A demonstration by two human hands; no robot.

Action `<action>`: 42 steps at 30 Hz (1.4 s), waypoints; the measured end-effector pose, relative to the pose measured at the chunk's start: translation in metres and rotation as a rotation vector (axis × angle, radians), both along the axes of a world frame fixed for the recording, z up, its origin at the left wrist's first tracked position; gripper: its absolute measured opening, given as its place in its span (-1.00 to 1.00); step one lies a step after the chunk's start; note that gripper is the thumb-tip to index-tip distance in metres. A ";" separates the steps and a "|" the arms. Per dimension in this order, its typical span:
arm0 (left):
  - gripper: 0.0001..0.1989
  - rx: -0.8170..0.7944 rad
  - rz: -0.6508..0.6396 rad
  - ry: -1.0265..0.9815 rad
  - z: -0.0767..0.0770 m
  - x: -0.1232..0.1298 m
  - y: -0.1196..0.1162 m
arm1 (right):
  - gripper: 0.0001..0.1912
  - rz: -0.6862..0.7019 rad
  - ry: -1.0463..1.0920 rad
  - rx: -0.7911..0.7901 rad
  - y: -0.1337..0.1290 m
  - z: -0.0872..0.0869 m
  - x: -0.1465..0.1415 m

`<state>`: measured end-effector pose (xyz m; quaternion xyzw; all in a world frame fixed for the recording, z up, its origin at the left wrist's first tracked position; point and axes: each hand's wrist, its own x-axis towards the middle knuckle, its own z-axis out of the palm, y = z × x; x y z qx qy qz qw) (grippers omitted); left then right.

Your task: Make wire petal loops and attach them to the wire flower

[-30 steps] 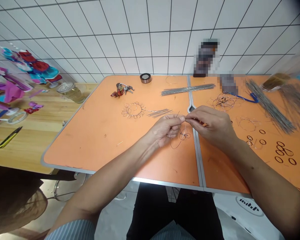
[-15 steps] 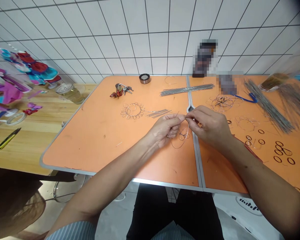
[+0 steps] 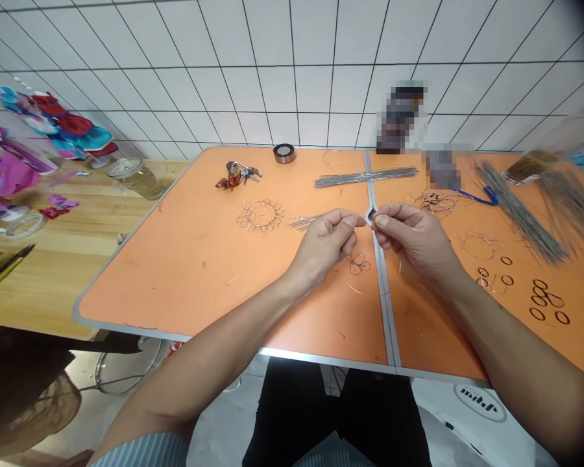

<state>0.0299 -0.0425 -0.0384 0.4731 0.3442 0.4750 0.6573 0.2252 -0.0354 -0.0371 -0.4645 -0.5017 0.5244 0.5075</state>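
Above the orange table (image 3: 175, 272), my left hand (image 3: 328, 243) pinches thin wire between thumb and finger. Close beside it, my right hand (image 3: 413, 233) also pinches the thin wire, its fingertips a small gap from the left ones. A small looped wire shape (image 3: 359, 264) shows just below my left hand. Left of the hands lie a flower-shaped wire ring (image 3: 259, 215) and a bunch of short wires (image 3: 302, 222), partly hidden by my left hand. Behind them is a bundle of long straight wires (image 3: 365, 177).
Keys (image 3: 243, 172) and a tape roll (image 3: 284, 153) lie at the back. On the right are a tangled wire ring (image 3: 435, 202), thick wire bundles (image 3: 523, 214) and several dark rings (image 3: 540, 298). A jar (image 3: 136, 178) and a yellow cutter (image 3: 7, 266) are at left.
My hands have moved slightly apart, and my right hand has turned with its fingers more curled. The wire loop that hung below them has shifted.
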 end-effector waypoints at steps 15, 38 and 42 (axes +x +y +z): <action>-0.78 0.191 0.049 0.080 0.001 0.000 -0.005 | -0.43 0.116 0.221 -0.121 -0.002 0.006 -0.004; -0.79 0.271 0.067 0.138 0.008 0.001 -0.011 | -0.60 0.030 -0.169 0.237 -0.005 0.002 0.006; -0.78 0.306 0.057 0.143 0.004 0.001 -0.007 | -0.63 -0.001 -0.242 0.326 -0.008 0.008 0.003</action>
